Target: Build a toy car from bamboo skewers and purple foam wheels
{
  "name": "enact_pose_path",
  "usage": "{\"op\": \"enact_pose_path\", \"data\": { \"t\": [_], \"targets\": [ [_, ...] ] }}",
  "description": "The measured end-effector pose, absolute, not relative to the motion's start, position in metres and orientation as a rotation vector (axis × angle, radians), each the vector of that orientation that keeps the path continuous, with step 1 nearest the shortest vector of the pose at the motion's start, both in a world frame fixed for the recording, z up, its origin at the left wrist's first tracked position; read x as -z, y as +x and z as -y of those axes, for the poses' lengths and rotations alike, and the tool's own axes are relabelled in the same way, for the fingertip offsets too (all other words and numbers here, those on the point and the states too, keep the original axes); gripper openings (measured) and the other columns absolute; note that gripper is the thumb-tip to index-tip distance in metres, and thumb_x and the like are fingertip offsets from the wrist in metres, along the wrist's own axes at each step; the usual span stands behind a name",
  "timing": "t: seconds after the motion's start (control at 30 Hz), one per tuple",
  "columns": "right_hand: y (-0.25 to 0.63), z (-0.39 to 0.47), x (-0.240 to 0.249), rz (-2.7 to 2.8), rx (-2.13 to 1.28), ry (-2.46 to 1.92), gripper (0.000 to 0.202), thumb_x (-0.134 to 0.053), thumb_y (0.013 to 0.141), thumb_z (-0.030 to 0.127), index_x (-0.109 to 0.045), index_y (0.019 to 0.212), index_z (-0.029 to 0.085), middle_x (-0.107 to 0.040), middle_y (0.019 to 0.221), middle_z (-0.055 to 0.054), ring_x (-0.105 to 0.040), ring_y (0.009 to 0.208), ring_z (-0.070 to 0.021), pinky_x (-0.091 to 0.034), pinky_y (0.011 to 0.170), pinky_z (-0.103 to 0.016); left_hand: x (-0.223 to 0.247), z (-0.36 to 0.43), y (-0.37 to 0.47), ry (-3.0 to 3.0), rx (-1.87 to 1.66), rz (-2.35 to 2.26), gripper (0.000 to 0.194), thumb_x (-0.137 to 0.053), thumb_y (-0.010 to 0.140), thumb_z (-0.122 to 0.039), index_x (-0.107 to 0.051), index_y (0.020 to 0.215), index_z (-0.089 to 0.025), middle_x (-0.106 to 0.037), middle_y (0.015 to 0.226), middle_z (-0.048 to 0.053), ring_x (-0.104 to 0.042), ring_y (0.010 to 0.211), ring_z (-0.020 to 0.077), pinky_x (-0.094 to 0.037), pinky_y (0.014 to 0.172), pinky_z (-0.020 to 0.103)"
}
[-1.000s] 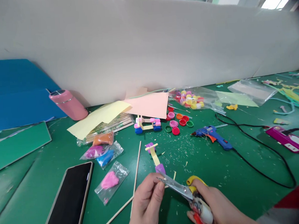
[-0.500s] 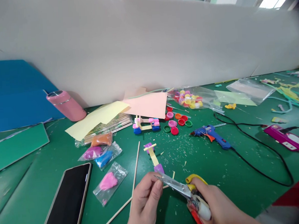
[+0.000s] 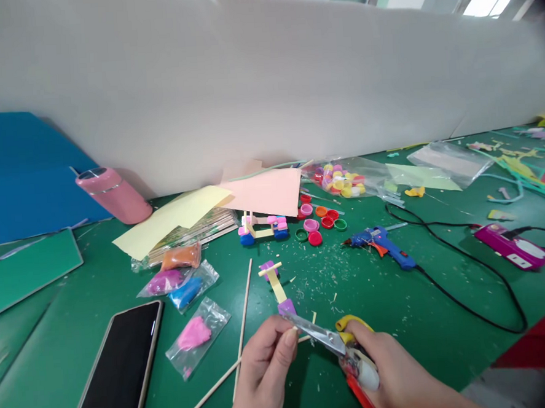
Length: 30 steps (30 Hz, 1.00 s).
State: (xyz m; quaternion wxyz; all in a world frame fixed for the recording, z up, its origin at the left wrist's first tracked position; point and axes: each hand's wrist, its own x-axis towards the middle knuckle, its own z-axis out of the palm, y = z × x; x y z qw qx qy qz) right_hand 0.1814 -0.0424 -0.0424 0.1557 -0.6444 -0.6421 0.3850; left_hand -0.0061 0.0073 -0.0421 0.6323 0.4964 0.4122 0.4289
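Observation:
My right hand (image 3: 393,363) is closed round a pair of scissors (image 3: 318,335) with a yellow handle loop. A red handle with a white part also shows in this hand; whether it belongs to the scissors I cannot tell. The blades look nearly closed and point left, tips at the fingers of my left hand (image 3: 269,367). Its thumb and forefinger pinch a small pale piece, mostly hidden, with a thin end (image 3: 305,338) sticking out under the blades. Just beyond lies a pale stick frame (image 3: 276,286) with purple blocks. Two thin wooden sticks (image 3: 245,313) cross beside my left hand.
Behind stands a small model car (image 3: 262,228) near several bottle caps (image 3: 314,238). A blue glue gun (image 3: 383,246) with a black cord lies right. Clay packets (image 3: 195,335), a phone (image 3: 120,367) and a pink bottle (image 3: 115,194) are left. A white partition (image 3: 256,88) closes the back.
The view has shifted slightly. The scissor blades look closer together, and their tips still meet my left fingers. Both hands stay almost in place.

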Motion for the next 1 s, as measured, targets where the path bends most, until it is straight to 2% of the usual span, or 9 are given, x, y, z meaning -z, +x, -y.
{"op": "enact_pose_path", "data": {
  "t": [0.17, 0.4, 0.7, 0.9, 1.0],
  "targets": [
    [0.185, 0.036, 0.032, 1.794, -1.08, -1.797, 0.018, -0.055, 0.074, 0.027, -0.04, 0.082, 0.023, -0.056, 0.067, 0.004, -0.048, 0.054, -0.0122, -0.033, 0.048, -0.021, 0.041, -0.009, -0.005, 1.071, -0.966, -0.912, 0.026, -0.053, 0.08, -0.039, -0.059, 0.071, -0.016, -0.042, 0.058, -0.002, -0.035, 0.056, 0.0112, -0.028, 0.053, 0.024],
    [0.183, 0.04, 0.016, 1.868, -1.099, -1.878, 0.03, -0.061, 0.065, 0.029, -0.038, 0.082, 0.023, -0.054, 0.064, 0.004, -0.045, 0.052, -0.0125, -0.033, 0.047, -0.021, 0.045, -0.011, -0.006, 1.016, -0.969, -0.872, 0.023, -0.051, 0.082, -0.037, -0.059, 0.073, -0.018, -0.044, 0.062, -0.002, -0.037, 0.06, 0.0115, -0.031, 0.058, 0.024],
    [0.179, 0.04, 0.013, 1.901, -1.116, -1.915, 0.029, -0.061, 0.064, 0.032, -0.038, 0.08, 0.023, -0.058, 0.067, 0.002, -0.049, 0.055, -0.0147, -0.033, 0.05, -0.023, 0.05, -0.009, -0.009, 1.001, -0.985, -0.846, 0.015, -0.053, 0.083, -0.03, -0.06, 0.078, -0.018, -0.045, 0.065, -0.002, -0.038, 0.063, 0.0114, -0.033, 0.059, 0.023],
    [0.181, 0.039, 0.014, 1.916, -1.098, -1.916, 0.032, -0.063, 0.063, 0.035, -0.038, 0.081, 0.023, -0.057, 0.068, 0.001, -0.049, 0.055, -0.0151, -0.032, 0.049, -0.023, 0.048, -0.014, -0.008, 0.905, -0.943, -0.756, 0.022, -0.056, 0.08, -0.036, -0.06, 0.071, -0.016, -0.04, 0.058, -0.004, -0.033, 0.056, 0.0093, -0.029, 0.053, 0.021],
    [0.183, 0.038, 0.013, 1.938, -1.111, -1.894, 0.033, -0.063, 0.064, 0.035, -0.037, 0.08, 0.023, -0.056, 0.067, 0.002, -0.047, 0.054, -0.0145, -0.031, 0.048, -0.024, 0.047, -0.015, -0.007, 0.834, -0.916, -0.721, 0.022, -0.056, 0.08, -0.035, -0.061, 0.071, -0.016, -0.041, 0.058, -0.003, -0.034, 0.057, 0.0093, -0.029, 0.055, 0.022]
  ]
}}
